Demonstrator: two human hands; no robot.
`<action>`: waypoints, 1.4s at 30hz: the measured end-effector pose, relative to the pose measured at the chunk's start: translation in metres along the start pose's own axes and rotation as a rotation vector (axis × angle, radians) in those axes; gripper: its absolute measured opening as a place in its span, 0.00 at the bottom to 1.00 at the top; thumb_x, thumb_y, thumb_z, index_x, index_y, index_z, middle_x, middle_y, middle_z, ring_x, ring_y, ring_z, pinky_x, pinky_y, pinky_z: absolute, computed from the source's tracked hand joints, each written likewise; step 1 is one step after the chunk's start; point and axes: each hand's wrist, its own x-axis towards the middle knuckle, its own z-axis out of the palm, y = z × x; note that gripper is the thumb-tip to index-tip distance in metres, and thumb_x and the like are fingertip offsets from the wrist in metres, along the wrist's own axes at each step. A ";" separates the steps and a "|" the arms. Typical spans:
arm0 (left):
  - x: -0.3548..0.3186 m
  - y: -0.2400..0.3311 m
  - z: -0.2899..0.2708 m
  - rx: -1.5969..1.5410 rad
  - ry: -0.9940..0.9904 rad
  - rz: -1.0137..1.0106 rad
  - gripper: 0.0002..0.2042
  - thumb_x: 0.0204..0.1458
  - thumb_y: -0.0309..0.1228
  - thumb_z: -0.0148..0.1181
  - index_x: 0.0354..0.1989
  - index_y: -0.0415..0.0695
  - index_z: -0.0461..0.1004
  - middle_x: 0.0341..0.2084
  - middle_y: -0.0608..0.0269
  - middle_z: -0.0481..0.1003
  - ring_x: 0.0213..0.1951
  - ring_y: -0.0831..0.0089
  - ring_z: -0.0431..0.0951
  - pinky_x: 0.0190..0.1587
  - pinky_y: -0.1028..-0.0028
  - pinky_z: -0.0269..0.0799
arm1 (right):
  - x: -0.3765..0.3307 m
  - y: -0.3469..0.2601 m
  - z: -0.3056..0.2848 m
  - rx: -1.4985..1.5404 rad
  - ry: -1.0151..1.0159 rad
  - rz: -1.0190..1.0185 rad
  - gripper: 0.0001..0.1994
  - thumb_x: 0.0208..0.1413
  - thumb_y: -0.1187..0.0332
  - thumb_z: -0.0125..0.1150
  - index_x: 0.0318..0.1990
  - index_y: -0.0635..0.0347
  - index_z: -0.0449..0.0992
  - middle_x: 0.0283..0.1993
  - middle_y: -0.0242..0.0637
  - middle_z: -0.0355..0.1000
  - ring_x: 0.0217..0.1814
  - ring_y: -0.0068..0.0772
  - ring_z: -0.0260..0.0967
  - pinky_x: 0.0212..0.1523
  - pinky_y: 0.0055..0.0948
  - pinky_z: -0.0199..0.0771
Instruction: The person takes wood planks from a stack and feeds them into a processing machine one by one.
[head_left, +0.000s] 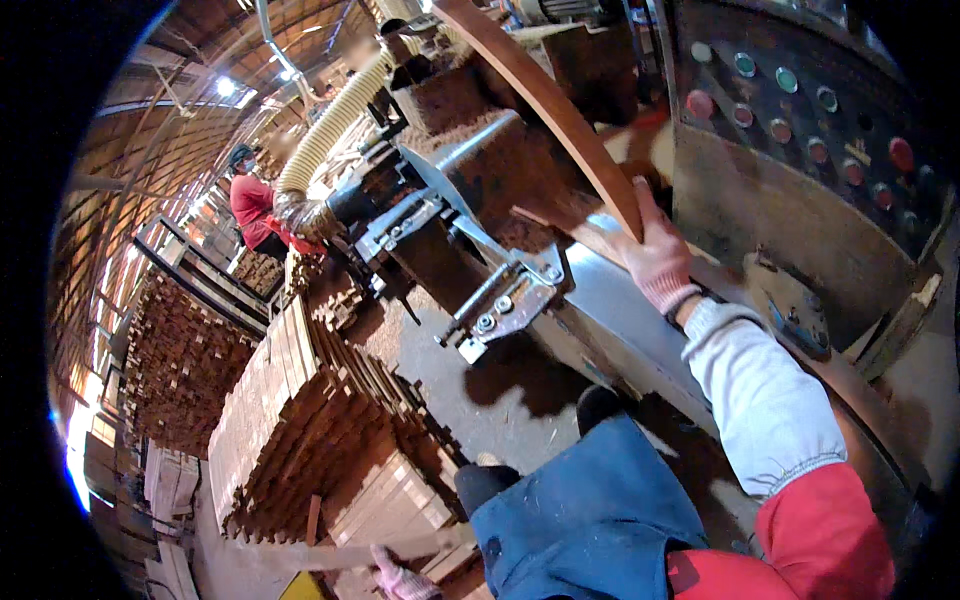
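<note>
My right hand (660, 262), in a pale pink glove, is closed around the near end of a long reddish-brown wooden strip (565, 115). The strip slants up and away to the left, over the bed of a woodworking machine (440, 185). A thinner piece of wood (560, 226) lies just left of that hand, above the metal bed. Low in the view, my left hand (402, 582), also gloved, grips the edge of a pale wooden board (330, 556); the picture's lower rim cuts off part of this hand.
A big stack of wooden strips (300, 410) stands left of my legs, with another stack (180, 350) behind it. A ribbed hose (335, 125) runs to the machine. At right is a control panel (790, 120) with coloured buttons. A person in red (252, 200) stands farther off.
</note>
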 end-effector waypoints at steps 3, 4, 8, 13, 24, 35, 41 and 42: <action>-0.038 0.055 0.022 -0.367 -0.126 0.120 0.20 0.55 0.44 0.67 0.47 0.43 0.72 0.35 0.66 0.73 0.31 0.78 0.70 0.37 0.73 0.68 | -0.006 -0.005 -0.003 -0.029 -0.090 0.051 0.42 0.50 0.50 0.67 0.72 0.49 0.56 0.55 0.54 0.72 0.57 0.55 0.71 0.56 0.39 0.70; -0.005 0.033 0.008 -0.345 -0.143 0.121 0.21 0.55 0.46 0.67 0.44 0.42 0.73 0.32 0.68 0.73 0.32 0.80 0.70 0.36 0.75 0.67 | -0.018 -0.007 -0.009 -0.028 -0.158 0.063 0.42 0.50 0.51 0.67 0.72 0.49 0.56 0.56 0.54 0.71 0.58 0.54 0.70 0.57 0.39 0.69; -0.032 0.048 0.049 -0.410 -0.058 0.229 0.21 0.55 0.48 0.66 0.37 0.38 0.77 0.26 0.70 0.73 0.30 0.79 0.69 0.36 0.74 0.67 | -0.071 -0.012 -0.081 -0.048 -0.234 -0.054 0.41 0.47 0.62 0.68 0.71 0.54 0.57 0.58 0.52 0.70 0.60 0.52 0.69 0.59 0.39 0.68; -0.040 0.024 0.061 -0.351 -0.225 0.052 0.23 0.53 0.47 0.68 0.39 0.36 0.77 0.29 0.64 0.75 0.33 0.75 0.73 0.40 0.71 0.71 | -0.143 -0.040 -0.207 -0.325 -0.495 0.173 0.42 0.42 0.75 0.65 0.69 0.71 0.56 0.60 0.54 0.67 0.60 0.52 0.66 0.62 0.40 0.63; 0.002 -0.021 0.120 -0.336 -0.288 0.079 0.29 0.44 0.33 0.77 0.53 0.36 0.71 0.40 0.61 0.77 0.38 0.73 0.77 0.43 0.71 0.75 | -0.142 -0.022 -0.224 -0.558 -0.612 -0.421 0.26 0.45 0.77 0.64 0.56 0.58 0.74 0.58 0.48 0.70 0.62 0.56 0.65 0.66 0.52 0.60; -0.030 0.010 0.071 -0.416 -0.269 -0.043 0.21 0.47 0.30 0.73 0.48 0.38 0.73 0.33 0.61 0.78 0.37 0.72 0.77 0.39 0.71 0.76 | -0.024 -0.003 -0.022 -0.244 -0.380 -0.506 0.18 0.44 0.75 0.62 0.47 0.62 0.77 0.49 0.50 0.72 0.53 0.57 0.67 0.56 0.46 0.67; -0.073 0.074 0.103 -0.502 -0.528 -0.018 0.20 0.46 0.33 0.75 0.45 0.39 0.76 0.36 0.62 0.80 0.38 0.73 0.78 0.44 0.70 0.75 | -0.015 -0.025 0.032 -0.049 -0.292 -0.641 0.16 0.48 0.73 0.62 0.47 0.63 0.80 0.55 0.50 0.73 0.57 0.52 0.70 0.60 0.45 0.68; -0.079 0.075 0.107 -0.519 -0.514 -0.003 0.20 0.47 0.33 0.74 0.45 0.38 0.75 0.36 0.62 0.79 0.38 0.73 0.78 0.44 0.70 0.75 | -0.034 -0.040 0.041 0.079 -0.456 -0.631 0.17 0.48 0.70 0.63 0.47 0.63 0.79 0.56 0.51 0.73 0.59 0.51 0.69 0.60 0.44 0.69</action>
